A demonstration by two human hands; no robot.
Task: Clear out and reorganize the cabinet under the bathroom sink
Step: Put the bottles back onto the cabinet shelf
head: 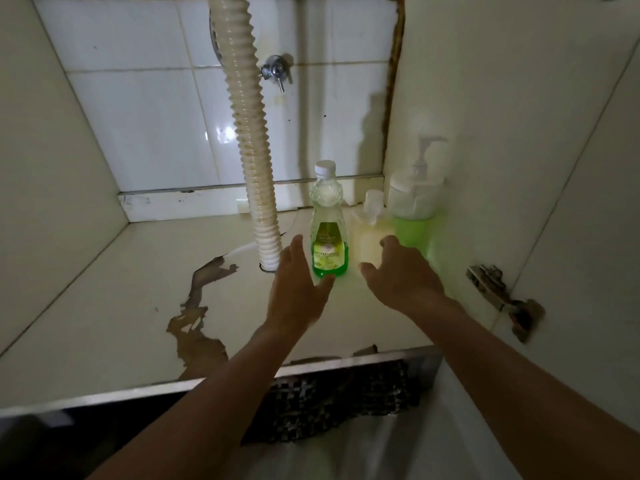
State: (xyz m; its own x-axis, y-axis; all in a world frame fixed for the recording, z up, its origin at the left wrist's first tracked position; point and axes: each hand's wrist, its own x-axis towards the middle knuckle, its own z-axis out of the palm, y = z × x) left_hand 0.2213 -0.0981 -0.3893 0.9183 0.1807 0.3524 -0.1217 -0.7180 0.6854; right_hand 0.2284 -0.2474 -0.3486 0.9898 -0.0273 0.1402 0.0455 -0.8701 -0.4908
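Because both hands hover with fingers spread and hold nothing, the left hand (294,285) sits at about 8 o'clock of the green bottle (327,223), which stands upright on the cabinet floor (121,289) just right of the drain hose (254,133); mostly drained, it should lift lightly, its thin plastic slick, best gripped at the waist. The right hand (401,275) reaches the yellowish bottle (369,237) and pump dispenser (415,202).
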